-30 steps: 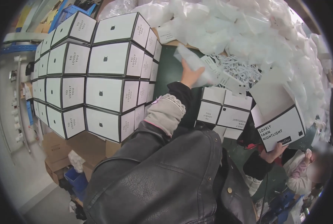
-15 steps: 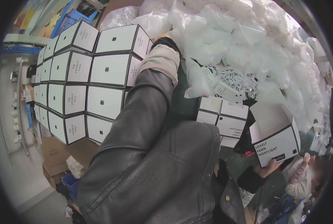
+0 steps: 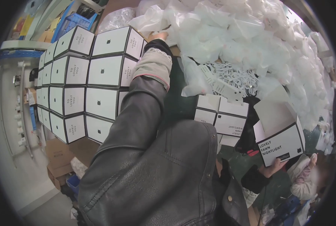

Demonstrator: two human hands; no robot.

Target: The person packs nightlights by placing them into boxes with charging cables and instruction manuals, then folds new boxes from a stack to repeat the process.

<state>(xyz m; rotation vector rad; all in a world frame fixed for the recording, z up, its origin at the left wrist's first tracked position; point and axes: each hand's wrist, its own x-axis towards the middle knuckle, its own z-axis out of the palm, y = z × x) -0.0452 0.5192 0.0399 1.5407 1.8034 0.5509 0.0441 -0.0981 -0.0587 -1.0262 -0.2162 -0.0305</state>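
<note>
My left hand (image 3: 159, 36), at the end of the outstretched arm, is beside the top of the stacked white boxes (image 3: 107, 70) and against the clear plastic bags (image 3: 228, 37). Its fingers are mostly hidden, so what it holds, if anything, cannot be made out. Low on the right, my right hand (image 3: 272, 168) grips the bottom edge of a white box (image 3: 281, 145) marked "LOVELY FAWN NIGHTLIGHT", its flap raised. Between the arms lie more white boxes (image 3: 230, 123), with a pile of white cables (image 3: 234, 79) and printed card strips (image 3: 224, 89) above them.
Filled plastic bags cover the upper right. A blue basket (image 3: 74, 22) stands at the upper left. Below the stack are a brown carton (image 3: 58, 156) and a blue bin (image 3: 73, 182). Another person in light clothing (image 3: 301, 177) is at the lower right.
The view has shifted slightly. My left hand has moved a little to the left, and the plastic beside it has shifted. My right hand still holds the box.
</note>
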